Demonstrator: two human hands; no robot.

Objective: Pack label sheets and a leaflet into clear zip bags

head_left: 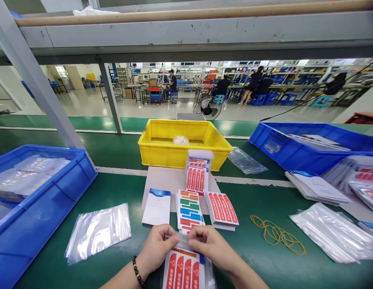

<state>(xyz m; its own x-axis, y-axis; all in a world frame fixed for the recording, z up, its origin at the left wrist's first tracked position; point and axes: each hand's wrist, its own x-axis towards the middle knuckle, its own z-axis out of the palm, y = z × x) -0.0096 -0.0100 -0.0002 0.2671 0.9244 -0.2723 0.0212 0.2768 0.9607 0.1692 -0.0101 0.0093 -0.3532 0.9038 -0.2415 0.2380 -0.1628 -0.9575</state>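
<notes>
My left hand [160, 245] and my right hand [208, 245] pinch the top edge of a clear plastic bag [182, 240], one on each side. Inside the bag lie printed sheets [183, 269] with red label strips. Just beyond my fingers is a stack of multicoloured label sheets [190, 210]. To its left sits a pile of white booklets [157, 206] with a blue top, and to its right a stack of red label sheets [222, 209]. Behind them, filled bags [198, 172] of red labels lean against the yellow bin [186, 150].
Empty clear bags [98, 230] lie at left near a blue bin [47, 216] of bundled bags. Rubber bands [278, 235], more clear bags [333, 233] and booklets [317, 188] lie at right, below another blue bin [294, 148]. A metal post [110, 96] rises behind; people sit beyond.
</notes>
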